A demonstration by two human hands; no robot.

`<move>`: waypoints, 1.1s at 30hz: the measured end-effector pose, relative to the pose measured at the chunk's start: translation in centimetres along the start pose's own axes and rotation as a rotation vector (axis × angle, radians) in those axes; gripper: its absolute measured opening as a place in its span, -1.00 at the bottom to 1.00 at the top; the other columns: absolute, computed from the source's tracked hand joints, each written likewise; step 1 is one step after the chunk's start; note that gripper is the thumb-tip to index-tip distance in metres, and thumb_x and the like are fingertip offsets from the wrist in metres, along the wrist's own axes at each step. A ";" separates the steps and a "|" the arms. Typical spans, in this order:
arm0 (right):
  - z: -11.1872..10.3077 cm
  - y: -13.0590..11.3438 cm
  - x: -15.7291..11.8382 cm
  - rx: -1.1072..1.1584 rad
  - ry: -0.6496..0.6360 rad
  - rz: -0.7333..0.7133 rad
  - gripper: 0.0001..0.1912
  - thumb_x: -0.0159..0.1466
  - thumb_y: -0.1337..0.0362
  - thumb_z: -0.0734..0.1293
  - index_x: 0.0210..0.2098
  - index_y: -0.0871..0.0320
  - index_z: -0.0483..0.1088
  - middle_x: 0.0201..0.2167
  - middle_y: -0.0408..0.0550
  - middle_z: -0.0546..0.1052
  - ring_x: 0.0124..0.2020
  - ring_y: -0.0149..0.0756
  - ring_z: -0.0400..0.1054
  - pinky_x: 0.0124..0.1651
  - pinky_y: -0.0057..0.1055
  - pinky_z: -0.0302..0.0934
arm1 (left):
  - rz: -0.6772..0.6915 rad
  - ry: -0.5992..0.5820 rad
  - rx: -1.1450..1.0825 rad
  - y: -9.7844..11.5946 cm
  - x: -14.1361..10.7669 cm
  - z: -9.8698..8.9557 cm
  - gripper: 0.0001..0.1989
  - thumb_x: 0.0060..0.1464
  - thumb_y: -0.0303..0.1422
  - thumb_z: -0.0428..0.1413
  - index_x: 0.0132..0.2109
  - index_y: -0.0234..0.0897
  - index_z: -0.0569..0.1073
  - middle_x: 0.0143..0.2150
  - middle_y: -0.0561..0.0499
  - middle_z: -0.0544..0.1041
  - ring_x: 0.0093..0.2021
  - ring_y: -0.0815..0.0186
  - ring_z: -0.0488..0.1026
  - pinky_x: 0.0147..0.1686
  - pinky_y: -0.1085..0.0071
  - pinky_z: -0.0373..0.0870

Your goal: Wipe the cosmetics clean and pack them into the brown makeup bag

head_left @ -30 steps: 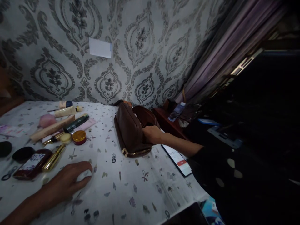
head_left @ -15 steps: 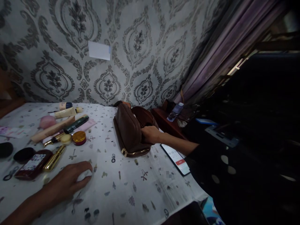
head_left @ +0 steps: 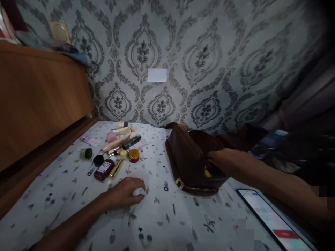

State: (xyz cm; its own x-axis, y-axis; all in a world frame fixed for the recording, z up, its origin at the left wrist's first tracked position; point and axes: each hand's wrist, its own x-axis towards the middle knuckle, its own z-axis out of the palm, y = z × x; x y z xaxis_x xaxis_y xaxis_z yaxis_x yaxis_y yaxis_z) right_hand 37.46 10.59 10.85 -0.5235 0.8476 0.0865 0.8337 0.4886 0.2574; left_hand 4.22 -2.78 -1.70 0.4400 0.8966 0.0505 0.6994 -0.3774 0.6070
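My left hand (head_left: 128,192) rests on the patterned white cloth (head_left: 154,226), its fingers closed round a small crumpled white item (head_left: 139,191). To the right stands a brown bag (head_left: 184,157) with its zip open. My right hand (head_left: 220,160) reaches into the bag's opening from the right; its fingertips are partly hidden there, and what they hold, if anything, cannot be made out. Something yellow (head_left: 208,173) shows inside the bag below that hand. Left of the bag lie several cosmetics, among them a dark red bottle (head_left: 104,169), a gold tube (head_left: 116,168) and an amber jar (head_left: 134,155).
A phone (head_left: 274,219) with a lit screen lies at the right, near my right forearm. Wooden furniture (head_left: 44,101) borders the left side. Behind the bag rises a patterned wall with a white card (head_left: 157,75). A clear bottle (head_left: 272,141) is at the far right.
The view has swung left, so the wooden furniture has come in. Something yellow now shows in the bag under my right hand. My left hand still holds the white item on the cloth.
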 end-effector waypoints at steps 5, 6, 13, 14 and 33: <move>-3.9 -4.2 -0.9 0.056 0.170 0.042 -0.65 0.33 0.07 0.19 -0.53 0.05 0.30 -0.60 -0.02 0.46 -0.57 -0.22 0.32 -0.50 -0.32 -0.11 | 0.034 0.065 -0.021 -0.7 0.2 -0.1 -0.86 0.15 -0.35 0.08 -0.15 -0.22 0.48 -0.15 -0.04 0.56 -0.12 0.20 0.51 -0.07 0.35 0.38; -4.1 -5.5 -0.9 0.102 0.198 0.008 -0.63 0.34 0.06 0.17 -0.54 0.06 0.28 -0.61 -0.04 0.44 -0.57 -0.24 0.30 -0.49 -0.33 -0.10 | 0.036 0.092 -0.017 -0.9 0.2 -0.1 -0.86 0.15 -0.35 0.08 -0.15 -0.22 0.47 -0.14 -0.05 0.56 -0.11 0.19 0.51 -0.06 0.35 0.37; 1.1 -14.3 1.0 0.439 -0.006 -0.294 -0.67 0.34 0.20 0.16 -0.50 0.14 0.36 -0.54 -0.05 0.51 -0.49 -0.33 0.36 -0.43 -0.41 -0.05 | -0.026 0.307 0.002 -1.1 0.2 -1.6 -0.89 0.16 -0.35 0.05 -0.21 -0.23 0.46 -0.25 -0.01 0.54 -0.21 0.23 0.48 -0.17 0.38 0.37; 2.4 -15.3 1.9 0.525 -0.009 -0.297 -0.68 0.32 0.21 0.18 -0.52 0.15 0.36 -0.57 -0.06 0.49 -0.50 -0.34 0.35 -0.43 -0.42 -0.04 | -0.038 0.339 0.001 -1.1 0.2 -1.9 -0.89 0.16 -0.34 0.05 -0.21 -0.23 0.45 -0.25 -0.01 0.54 -0.22 0.23 0.48 -0.17 0.37 0.37; 12.9 -22.4 14.0 1.607 0.254 0.082 -0.58 0.08 -0.11 0.26 -0.57 0.13 0.25 -0.71 -0.19 0.33 -0.67 -0.43 0.13 -0.59 -0.48 0.03 | -0.149 0.647 0.198 -4.1 0.4 -4.8 -0.81 0.27 -0.29 -0.03 -0.11 -0.23 0.44 -0.08 -0.09 0.57 -0.04 0.17 0.49 -0.02 0.29 0.37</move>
State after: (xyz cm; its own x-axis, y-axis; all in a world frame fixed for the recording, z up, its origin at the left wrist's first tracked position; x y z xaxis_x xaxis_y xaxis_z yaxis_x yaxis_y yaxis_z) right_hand 13.73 14.22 -6.13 -0.3492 0.9063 0.2380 0.0890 0.2849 -0.9544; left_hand -1.17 0.29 -0.38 -0.0503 0.8769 0.4781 0.8431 -0.2193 0.4911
